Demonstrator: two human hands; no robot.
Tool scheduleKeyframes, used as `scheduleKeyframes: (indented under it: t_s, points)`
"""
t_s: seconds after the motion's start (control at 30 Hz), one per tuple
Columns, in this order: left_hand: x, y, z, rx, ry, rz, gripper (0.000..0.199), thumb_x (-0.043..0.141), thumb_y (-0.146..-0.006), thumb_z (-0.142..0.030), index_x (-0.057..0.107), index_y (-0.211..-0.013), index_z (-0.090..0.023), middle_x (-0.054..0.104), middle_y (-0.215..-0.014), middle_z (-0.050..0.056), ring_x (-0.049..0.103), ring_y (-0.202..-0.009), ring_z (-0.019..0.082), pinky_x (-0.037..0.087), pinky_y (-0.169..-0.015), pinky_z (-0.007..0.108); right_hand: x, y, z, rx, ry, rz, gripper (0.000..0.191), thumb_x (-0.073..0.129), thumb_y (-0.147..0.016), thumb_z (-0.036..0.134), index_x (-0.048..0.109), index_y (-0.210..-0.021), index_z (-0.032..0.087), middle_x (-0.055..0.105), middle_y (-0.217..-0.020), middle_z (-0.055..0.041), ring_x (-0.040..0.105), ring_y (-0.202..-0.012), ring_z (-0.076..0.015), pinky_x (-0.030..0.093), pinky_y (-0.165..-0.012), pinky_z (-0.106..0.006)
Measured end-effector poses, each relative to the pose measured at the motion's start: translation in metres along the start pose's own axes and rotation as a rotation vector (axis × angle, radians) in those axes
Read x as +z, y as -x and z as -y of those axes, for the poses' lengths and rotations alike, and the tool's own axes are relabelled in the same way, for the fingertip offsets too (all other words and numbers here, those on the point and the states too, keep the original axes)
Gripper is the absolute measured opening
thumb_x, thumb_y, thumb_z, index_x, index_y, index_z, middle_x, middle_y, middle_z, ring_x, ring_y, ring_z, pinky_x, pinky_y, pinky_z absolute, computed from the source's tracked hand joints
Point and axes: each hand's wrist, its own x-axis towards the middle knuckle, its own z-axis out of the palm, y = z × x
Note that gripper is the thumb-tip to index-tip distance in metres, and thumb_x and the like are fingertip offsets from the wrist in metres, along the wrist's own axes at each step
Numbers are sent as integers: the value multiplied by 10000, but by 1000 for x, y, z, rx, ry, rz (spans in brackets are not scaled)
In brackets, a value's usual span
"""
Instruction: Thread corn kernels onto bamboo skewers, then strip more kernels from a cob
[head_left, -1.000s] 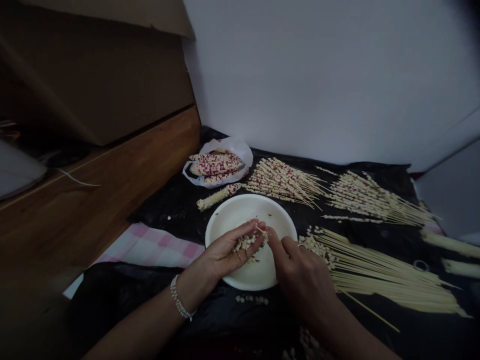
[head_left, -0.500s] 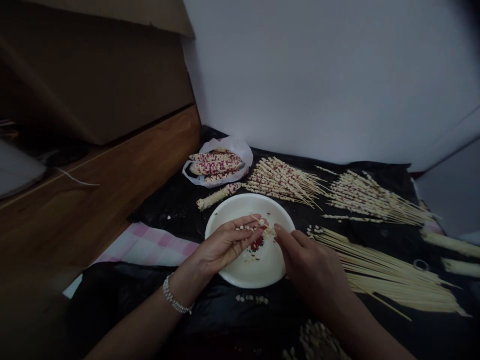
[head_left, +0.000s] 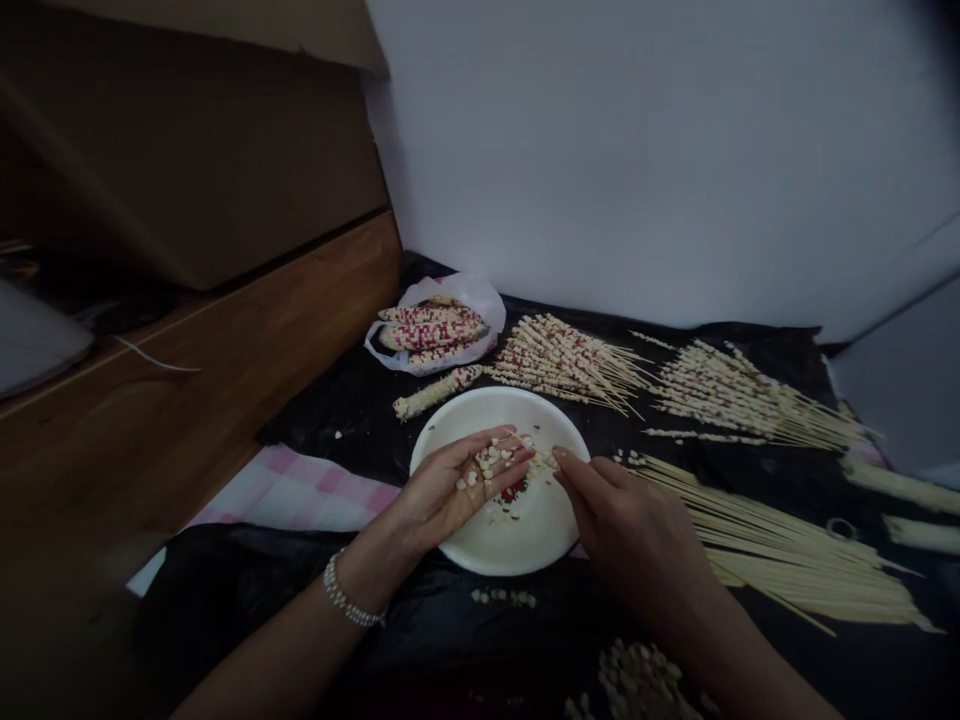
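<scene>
Palm up over the white bowl (head_left: 465,408), my left hand (head_left: 457,485) has its fingers stretched out flat. Loose pale corn kernels (head_left: 471,480) lie on its palm and fingers. My right hand (head_left: 626,515) is closed in a pinch at the bowl's right side, on a thin wooden skewer (head_left: 795,609) whose back end shows beyond the wrist. Its tip end reaches toward the left fingers, and pale kernels show around it. More kernels and bits lie in the bowl by a red printed pattern (head_left: 514,490).
Behind the bowl are a bag of red-and-white corn cobs (head_left: 433,330) and a partly stripped cob (head_left: 437,392). Two piles of kernel-threaded skewers (head_left: 566,362) lie rightward, with bare skewers (head_left: 802,570) nearer. A cardboard box (head_left: 225,150) stands left. A kernel heap (head_left: 637,680) is in front.
My left fingers have opened out flat, showing more kernels on the palm. My right hand and its skewer have shifted slightly to the right.
</scene>
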Motion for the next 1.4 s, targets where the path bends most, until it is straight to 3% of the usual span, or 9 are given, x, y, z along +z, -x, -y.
scheduleKeyframes:
  t_s: [0.3,0.57,0.87,1.07,1.4]
  points:
    - [0,0,1,74,-163,4,195,590,-829,-123,674,-1003,-145,702,-1079,109,625,-1069,206,477,-954,319,3,1,2,-20,-14,27,275,473,-880,183,614,-1114,204,632,-723,4,565,-513,-126,246,-461,-282]
    - [2,0,1,80,-207,-46,273,589,-845,-174,646,-1108,-124,694,-1073,119,663,-951,163,489,-919,269,0,0,4,-17,-18,33,273,468,-877,178,620,-1102,201,617,-693,9,565,-506,-130,225,-458,-284]
    - [-4,-2,3,121,-182,-36,94,632,-812,-170,684,-886,-145,716,-948,62,664,-870,131,501,-861,234,1,0,4,-21,-16,19,282,474,-876,186,614,-1120,204,612,-693,7,562,-503,-134,229,-460,-286]
    - [-5,-5,1,137,-211,-130,164,646,-799,-136,704,-952,-151,719,-939,40,656,-800,88,507,-779,167,1,0,5,-35,-23,-5,292,471,-886,178,604,-1146,194,603,-689,10,566,-505,-137,242,-468,-287]
    - [-3,-3,4,142,-176,-92,158,614,-829,-126,701,-960,-120,717,-869,57,667,-799,94,524,-788,165,2,1,4,-21,22,7,300,482,-884,183,605,-1157,198,600,-692,12,561,-508,-129,229,-471,-288]
